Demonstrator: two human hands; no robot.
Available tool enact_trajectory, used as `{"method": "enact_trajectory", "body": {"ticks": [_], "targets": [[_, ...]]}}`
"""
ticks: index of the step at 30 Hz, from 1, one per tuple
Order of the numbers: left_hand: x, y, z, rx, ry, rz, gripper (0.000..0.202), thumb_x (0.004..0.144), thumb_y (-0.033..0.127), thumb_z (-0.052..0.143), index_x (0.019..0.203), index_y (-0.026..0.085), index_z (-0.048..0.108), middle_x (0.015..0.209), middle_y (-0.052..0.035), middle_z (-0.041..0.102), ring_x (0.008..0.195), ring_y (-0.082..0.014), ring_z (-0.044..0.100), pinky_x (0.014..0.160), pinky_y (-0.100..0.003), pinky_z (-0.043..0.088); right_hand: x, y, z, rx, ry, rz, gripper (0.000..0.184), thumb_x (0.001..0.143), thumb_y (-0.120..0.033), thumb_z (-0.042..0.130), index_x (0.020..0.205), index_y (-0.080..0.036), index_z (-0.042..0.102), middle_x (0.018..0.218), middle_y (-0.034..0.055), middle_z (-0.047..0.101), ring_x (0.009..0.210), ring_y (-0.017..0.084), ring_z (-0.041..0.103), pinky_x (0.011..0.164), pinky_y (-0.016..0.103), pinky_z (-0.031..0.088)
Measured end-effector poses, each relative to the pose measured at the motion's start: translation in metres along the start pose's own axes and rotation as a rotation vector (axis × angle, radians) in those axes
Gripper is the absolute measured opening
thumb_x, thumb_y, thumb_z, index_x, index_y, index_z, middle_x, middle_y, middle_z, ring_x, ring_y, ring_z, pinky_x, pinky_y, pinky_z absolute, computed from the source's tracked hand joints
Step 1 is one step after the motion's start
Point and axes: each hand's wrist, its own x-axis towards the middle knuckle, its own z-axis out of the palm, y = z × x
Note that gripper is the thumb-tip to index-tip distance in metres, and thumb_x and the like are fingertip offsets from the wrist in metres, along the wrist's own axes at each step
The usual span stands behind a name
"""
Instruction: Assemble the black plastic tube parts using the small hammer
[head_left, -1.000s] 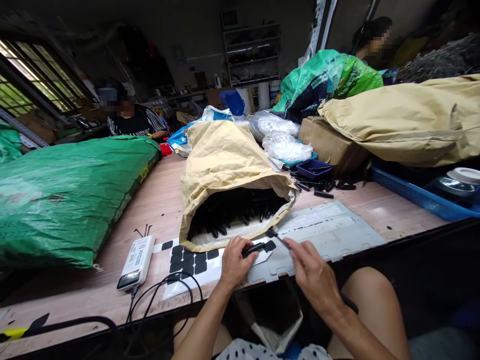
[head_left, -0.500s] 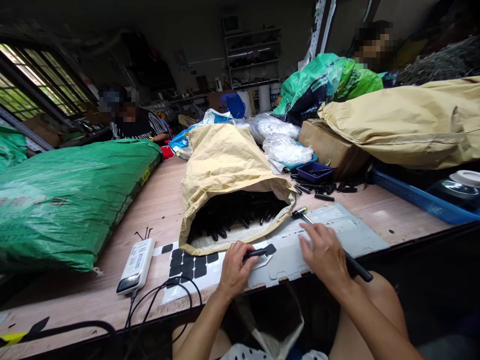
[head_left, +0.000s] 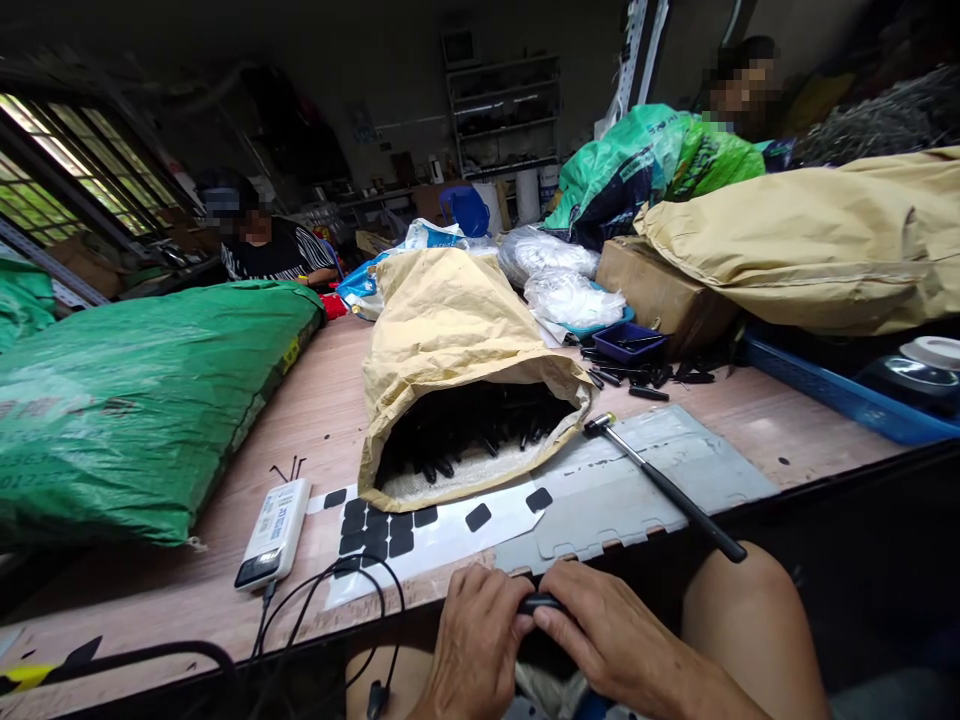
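Observation:
In front of the table edge, over my lap, my left hand [head_left: 478,632] and my right hand [head_left: 600,622] are close together. Both are closed on a small black elongated part [head_left: 538,603], whose middle shows between my fingers; its ends are hidden. Beyond them a small hammer [head_left: 667,485] with a black grip and yellowish tip lies over a grey board [head_left: 600,500]. A white sheet [head_left: 446,545] carries several black rounded-square stickers [head_left: 478,517]. Behind it an open tan sack [head_left: 457,320] faces me, holding many black parts [head_left: 480,430].
A white power bank [head_left: 271,535] with black cables lies at left, beside a big green sack [head_left: 142,400]. Loose black pieces [head_left: 649,394], a purple tray [head_left: 628,343], a cardboard box [head_left: 667,290] and a blue basket [head_left: 832,395] stand right. Two people sit farther back.
My left hand has drawn the black part back from the sheet to the table edge. My right hand has left the hammer area and joined it on the part.

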Motion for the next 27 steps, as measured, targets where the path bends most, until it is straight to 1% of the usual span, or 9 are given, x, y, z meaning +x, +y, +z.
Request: {"method": "enact_trajectory", "body": {"ticks": [5,8,11,16,18,20,22,24,27], "targets": [[-0.004,0.004,0.002,0.086,-0.033,-0.018,0.031,0.097,0.018,0.049,0.127,0.021,0.056,0.105,-0.0070,0.069,0.091,-0.0248,0.056,0.083,-0.039,0.039,0.000,-0.005,0.001,-0.004,-0.028,0.021,0.021,0.102,-0.034,0.042,0.102,-0.022,0.060,0.101,0.0022,0.067,0.092,0.017,0.059,0.083,0.030,0.040],[-0.007,0.006,0.004,0.063,-0.079,-0.075,0.022,0.097,0.018,0.047,0.113,0.022,0.060,0.097,-0.0056,0.067,0.088,-0.0244,0.055,0.085,-0.041,0.038,-0.002,-0.006,0.001,-0.019,-0.053,0.041,0.023,0.102,-0.037,0.042,0.096,-0.023,0.059,0.097,0.0015,0.066,0.089,0.017,0.058,0.080,0.030,0.038],[-0.011,0.007,0.006,0.049,-0.131,-0.109,0.014,0.097,0.019,0.047,0.101,0.022,0.060,0.093,-0.0057,0.066,0.088,-0.0250,0.054,0.085,-0.042,0.037,-0.004,-0.005,0.003,-0.017,-0.070,0.039,0.023,0.101,-0.036,0.042,0.090,-0.022,0.057,0.094,0.0013,0.064,0.085,0.016,0.056,0.076,0.029,0.037],[-0.013,0.009,0.008,0.005,-0.224,-0.166,0.017,0.098,0.018,0.043,0.103,0.021,0.059,0.099,-0.0067,0.067,0.094,-0.0248,0.055,0.087,-0.042,0.038,-0.002,-0.005,0.014,-0.033,0.045,-0.013,0.020,0.098,-0.027,0.041,0.084,-0.021,0.054,0.088,0.0029,0.062,0.083,0.016,0.053,0.075,0.030,0.036],[-0.011,0.010,0.007,-0.006,-0.221,-0.216,0.018,0.097,0.017,0.041,0.101,0.020,0.058,0.099,-0.0071,0.067,0.095,-0.0250,0.055,0.086,-0.043,0.038,0.001,-0.006,0.017,-0.027,0.077,-0.003,0.021,0.097,-0.027,0.041,0.081,-0.020,0.052,0.085,0.0031,0.061,0.082,0.016,0.053,0.075,0.030,0.036],[-0.010,0.010,0.006,-0.010,-0.211,-0.251,0.019,0.098,0.017,0.040,0.099,0.020,0.058,0.098,-0.0070,0.067,0.094,-0.0249,0.055,0.086,-0.043,0.038,0.003,-0.006,0.017,-0.012,0.060,0.028,0.023,0.098,-0.030,0.042,0.079,-0.021,0.052,0.084,0.0025,0.061,0.080,0.016,0.054,0.074,0.029,0.036],[-0.011,0.008,0.004,-0.026,-0.214,-0.267,0.019,0.100,0.022,0.040,0.097,0.021,0.059,0.096,-0.0057,0.068,0.093,-0.0242,0.055,0.085,-0.042,0.039,0.003,-0.005,0.015,-0.006,0.005,0.055,0.028,0.100,-0.035,0.042,0.079,-0.021,0.053,0.082,0.0012,0.062,0.077,0.015,0.055,0.071,0.028,0.036],[-0.013,0.005,0.003,-0.068,-0.237,-0.263,0.020,0.102,0.029,0.042,0.096,0.023,0.060,0.094,-0.0033,0.068,0.092,-0.0229,0.056,0.085,-0.039,0.040,-0.001,-0.003,0.011,-0.027,-0.031,0.051,0.028,0.101,-0.039,0.044,0.084,-0.022,0.058,0.086,0.0003,0.065,0.079,0.015,0.057,0.073,0.028,0.037],[-0.021,0.000,0.007,-0.151,-0.275,-0.285,0.026,0.104,0.041,0.043,0.095,0.025,0.061,0.092,-0.0006,0.068,0.090,-0.0209,0.056,0.084,-0.036,0.042,-0.010,-0.001,0.007,-0.072,-0.026,-0.011,0.016,0.098,-0.037,0.051,0.098,-0.025,0.062,0.098,0.0002,0.068,0.088,0.016,0.060,0.081,0.027,0.041]]}}
